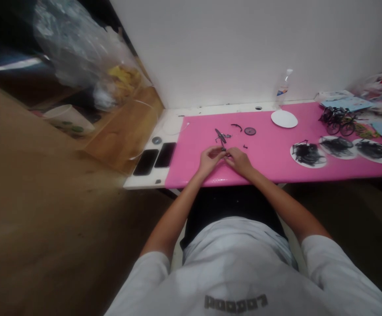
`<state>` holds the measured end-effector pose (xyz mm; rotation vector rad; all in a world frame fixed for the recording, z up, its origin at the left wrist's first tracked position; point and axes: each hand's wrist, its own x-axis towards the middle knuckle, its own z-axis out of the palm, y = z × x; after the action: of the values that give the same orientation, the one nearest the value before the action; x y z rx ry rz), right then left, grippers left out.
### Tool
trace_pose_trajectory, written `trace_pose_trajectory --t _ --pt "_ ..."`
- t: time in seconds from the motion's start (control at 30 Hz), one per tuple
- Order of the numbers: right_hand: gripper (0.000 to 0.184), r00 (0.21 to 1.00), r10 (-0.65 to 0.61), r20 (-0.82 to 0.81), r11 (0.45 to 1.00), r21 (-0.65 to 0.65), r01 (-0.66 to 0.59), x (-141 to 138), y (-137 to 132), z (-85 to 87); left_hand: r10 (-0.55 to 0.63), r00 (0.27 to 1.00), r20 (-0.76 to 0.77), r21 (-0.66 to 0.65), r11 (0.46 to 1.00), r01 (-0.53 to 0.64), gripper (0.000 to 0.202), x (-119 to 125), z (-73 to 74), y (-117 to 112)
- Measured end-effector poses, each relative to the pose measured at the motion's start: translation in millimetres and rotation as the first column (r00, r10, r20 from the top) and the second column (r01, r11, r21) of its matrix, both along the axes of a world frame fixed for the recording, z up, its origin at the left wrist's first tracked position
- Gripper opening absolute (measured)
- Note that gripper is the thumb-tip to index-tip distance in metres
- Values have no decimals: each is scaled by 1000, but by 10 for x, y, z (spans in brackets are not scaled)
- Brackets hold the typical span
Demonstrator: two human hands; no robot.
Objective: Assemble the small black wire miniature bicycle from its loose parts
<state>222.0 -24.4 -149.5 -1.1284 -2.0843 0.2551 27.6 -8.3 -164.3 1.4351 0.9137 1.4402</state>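
Observation:
My left hand [210, 159] and my right hand [239, 159] rest close together on the pink table top [270, 166], fingers curled and pinched on a small dark frame part [221, 138] that sticks up and away from them. Just beyond lie a small black wheel [250, 131], a curved black piece [236, 126] and tiny black bits [245, 146]. Which fingers carry the part is too small to make out.
Two dark phones [155, 159] lie on the white edge at left. Three white plates with black parts [340, 148] sit at right, assembled little bicycles [338, 120] behind them. An empty white plate [284, 118] and a plastic bottle [283, 87] stand by the wall.

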Motion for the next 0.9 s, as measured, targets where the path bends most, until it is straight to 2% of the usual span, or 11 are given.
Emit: trace_pose_trajectory --t 0.23,0.4,0.5,0.67,0.8,0.9 --pt "14 996 12 -90 998 65 -6 5 -19 19 -14 1000 27 22 1000 14 52 10 119 -53" --pt "33 971 3 -239 987 160 36 6 -16 -1 -2 999 48 56 998 -1 50 15 240 -70" --pt "41 965 -17 -260 978 195 70 -2 -30 13 -1 999 50 79 997 -3 45 28 308 -93" --pt "40 971 3 -239 953 294 70 -16 -66 72 5 999 42 114 993 -10 43 66 392 -167" --pt "36 970 51 -238 909 412 54 -25 -85 99 36 999 41 120 992 -40 44 89 441 -215" --pt "38 975 42 -218 903 425 56 -25 -91 94 32 998 59 96 995 -37 48 98 452 -221"
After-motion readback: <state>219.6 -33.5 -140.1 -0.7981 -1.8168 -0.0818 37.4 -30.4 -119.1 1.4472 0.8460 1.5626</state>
